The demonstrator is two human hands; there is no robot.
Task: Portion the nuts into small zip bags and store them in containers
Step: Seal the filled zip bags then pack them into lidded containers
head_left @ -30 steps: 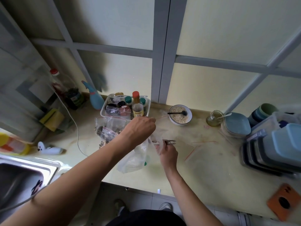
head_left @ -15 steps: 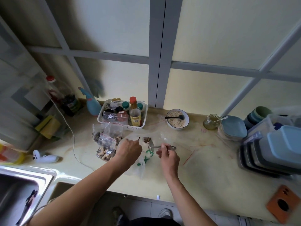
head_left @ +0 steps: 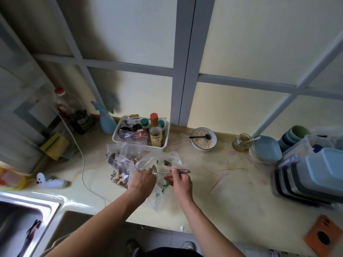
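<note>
Head view is showing the left hand [head_left: 143,179] gripping the rim of a large clear plastic bag [head_left: 163,160] that is lying on the bench [head_left: 232,201], while the right hand [head_left: 179,179] is pinching the handle of a metal spoon [head_left: 167,171] whose bowl is pointing into the bag's mouth. A few dark nuts [head_left: 168,162] are sitting inside the bag, just beyond the spoon. I am judging the bag as light, limp and slippery, so holding it by the opened rim is looking best. Filled small zip bags [head_left: 122,165] are lying just left of the left hand, in front of a white basket [head_left: 156,148]. Stacked containers [head_left: 311,175] are waiting well apart on the right.
</note>
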